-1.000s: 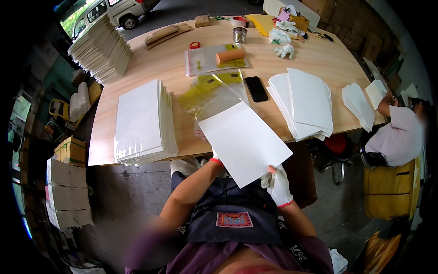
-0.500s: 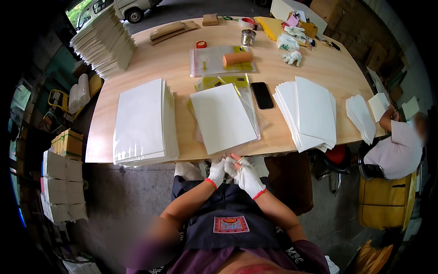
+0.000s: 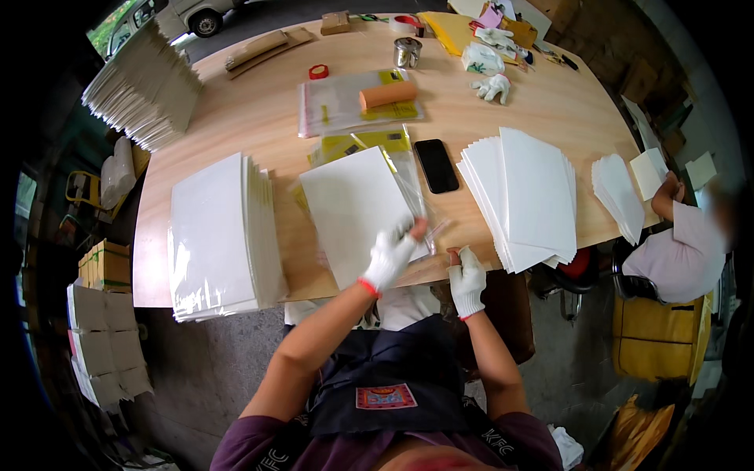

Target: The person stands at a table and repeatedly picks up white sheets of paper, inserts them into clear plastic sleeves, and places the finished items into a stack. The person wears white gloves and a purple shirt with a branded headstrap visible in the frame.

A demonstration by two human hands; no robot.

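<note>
While the left hand (image 3: 391, 255) pinches the clear bag (image 3: 412, 184) holding a white sheet (image 3: 353, 208) just ahead, the right hand (image 3: 466, 276) rests half-curled, empty, on the table (image 3: 259, 133) edge beside it

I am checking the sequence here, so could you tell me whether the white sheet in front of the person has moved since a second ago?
Yes. The white sheet has gone forward from above the table edge to lie flat beside the black phone.
</note>
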